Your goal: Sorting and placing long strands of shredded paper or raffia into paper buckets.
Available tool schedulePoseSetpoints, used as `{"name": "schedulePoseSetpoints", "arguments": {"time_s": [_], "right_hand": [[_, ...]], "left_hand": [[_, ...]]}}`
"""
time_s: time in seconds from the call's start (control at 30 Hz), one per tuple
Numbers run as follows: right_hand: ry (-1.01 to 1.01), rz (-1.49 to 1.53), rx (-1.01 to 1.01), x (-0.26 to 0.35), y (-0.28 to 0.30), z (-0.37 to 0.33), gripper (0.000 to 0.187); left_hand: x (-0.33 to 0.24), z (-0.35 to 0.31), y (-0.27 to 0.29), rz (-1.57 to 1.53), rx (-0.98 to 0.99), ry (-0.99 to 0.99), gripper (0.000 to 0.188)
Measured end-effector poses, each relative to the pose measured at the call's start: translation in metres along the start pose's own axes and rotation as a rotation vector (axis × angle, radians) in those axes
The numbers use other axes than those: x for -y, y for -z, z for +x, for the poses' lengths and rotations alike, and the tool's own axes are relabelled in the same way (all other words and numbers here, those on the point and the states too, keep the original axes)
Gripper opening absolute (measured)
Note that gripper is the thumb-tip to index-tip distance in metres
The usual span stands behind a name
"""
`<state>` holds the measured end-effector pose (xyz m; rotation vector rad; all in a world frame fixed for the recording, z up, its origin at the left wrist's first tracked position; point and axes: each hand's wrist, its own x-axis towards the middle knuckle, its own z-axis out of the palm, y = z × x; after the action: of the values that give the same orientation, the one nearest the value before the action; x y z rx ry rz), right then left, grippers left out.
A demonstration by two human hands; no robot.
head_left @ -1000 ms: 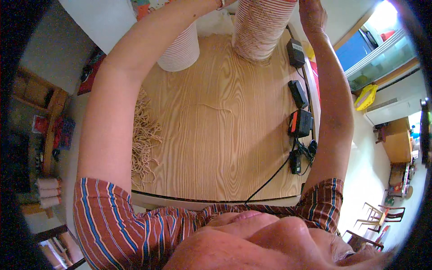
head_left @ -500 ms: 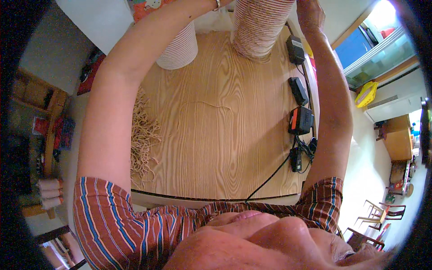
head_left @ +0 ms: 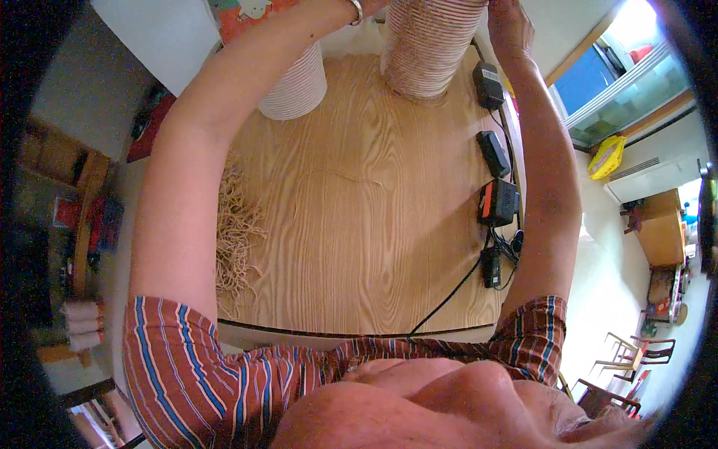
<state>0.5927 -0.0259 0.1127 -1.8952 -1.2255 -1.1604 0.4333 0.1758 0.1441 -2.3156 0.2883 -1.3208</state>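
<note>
At the far end of the table stands a tall ribbed column (head_left: 430, 56), pale with brownish bands; it looks like stacked cups or wound cord, I cannot tell which. My right hand (head_left: 511, 34) is at its upper right side, fingers cut off by the top edge. Just the heel of my left hand (head_left: 372, 6) shows at the top edge, on the column's left, behind a bracelet (head_left: 357, 10). Below my left forearm is a shorter white ribbed stack (head_left: 298, 88), partly hidden. A heap of tan twine (head_left: 235, 236) lies along the table's left side.
Black power adapters (head_left: 499, 202) and a cable (head_left: 449, 301) line the right edge of the wood-grain table (head_left: 359, 254). One thin strand (head_left: 336, 176) lies mid-table. A red patterned item (head_left: 247, 16) is at the far left. Chairs (head_left: 632, 355) stand off to the right.
My right hand appears slightly lower and further left beside the column. My left wrist shows a little more. The column looks slightly shifted, with fewer brown strands visible at its base.
</note>
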Motion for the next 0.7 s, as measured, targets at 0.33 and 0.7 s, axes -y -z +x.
{"name": "schedulePoseSetpoints", "arguments": {"time_s": [0.33,0.7], "right_hand": [[-0.052,0.142,-0.048,0.0,-0.004,-0.003,0.011],[-0.387,0.368,-0.195,-0.018,-0.034,-0.003,0.018]], "left_hand": [[-0.001,-0.007,0.013,-0.336,0.007,0.169,0.012],[0.035,-0.01,-0.059,-0.654,-0.096,0.708,0.042]]}}
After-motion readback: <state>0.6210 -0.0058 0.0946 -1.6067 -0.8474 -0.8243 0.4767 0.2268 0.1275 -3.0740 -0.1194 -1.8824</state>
